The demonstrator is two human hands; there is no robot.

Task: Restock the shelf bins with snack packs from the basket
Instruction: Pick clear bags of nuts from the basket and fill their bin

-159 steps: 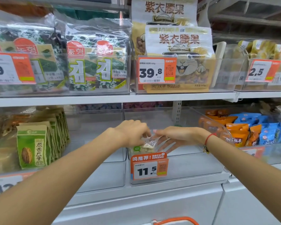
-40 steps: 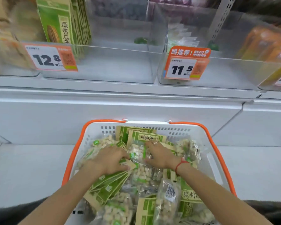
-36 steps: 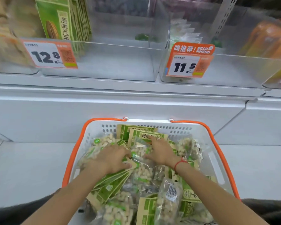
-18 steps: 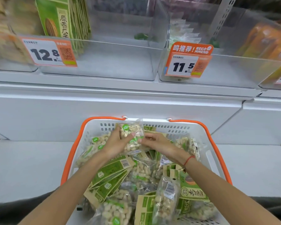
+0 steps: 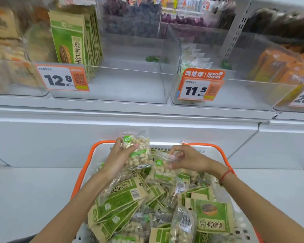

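A white basket with an orange rim point(image 5: 219, 151) sits below the shelf, full of clear nut packs and green paper seed packs point(image 5: 119, 199). My left hand point(image 5: 118, 158) grips a clear nut pack point(image 5: 139, 149) and holds it above the basket's far edge. My right hand point(image 5: 184, 158) pinches the top of a second clear nut pack point(image 5: 162, 171), which hangs just over the pile. Above, the clear bin with the 11.5 price tag point(image 5: 235, 95) holds a few clear packs point(image 5: 195, 58) at its back left.
The clear bin with the 12.8 tag point(image 5: 123, 85) holds upright green seed packs point(image 5: 72, 39) on its left side. Orange packs point(image 5: 277, 67) fill the bin at the right. A white cabinet front point(image 5: 42, 134) runs between the shelf and the basket.
My left hand has lifted its nut pack higher, above the basket rim. My right hand has taken hold of a second clear pack from the pile.
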